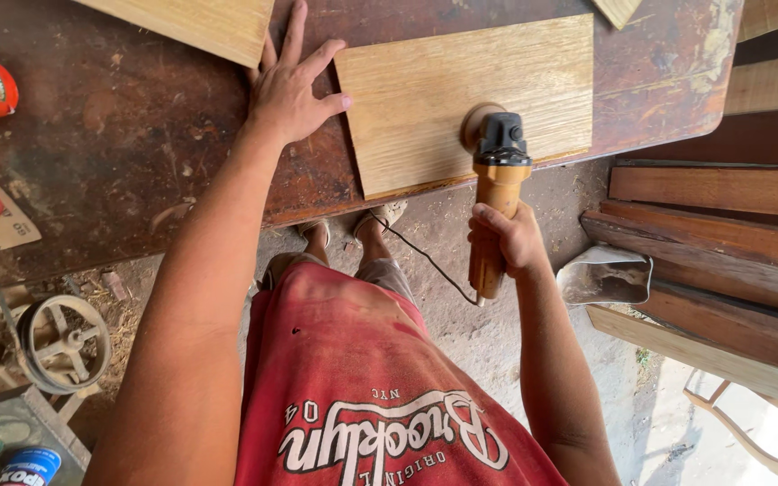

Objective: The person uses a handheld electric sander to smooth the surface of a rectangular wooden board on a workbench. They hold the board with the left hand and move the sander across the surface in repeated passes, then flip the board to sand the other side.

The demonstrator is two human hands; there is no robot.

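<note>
The left hand [292, 85] lies flat with fingers spread on the dark brown worn wooden table [137, 135], its thumb touching the left edge of the light rectangular wooden board [425, 81]. The right hand [508, 241] is wrapped firmly around the handle of the orange and black electric sander [495, 198], whose round disc rests on the board near the table's front edge. A thin black cable [425, 256] hangs from the sander. Dark wooden planks [722, 234] are stacked at the right.
</note>
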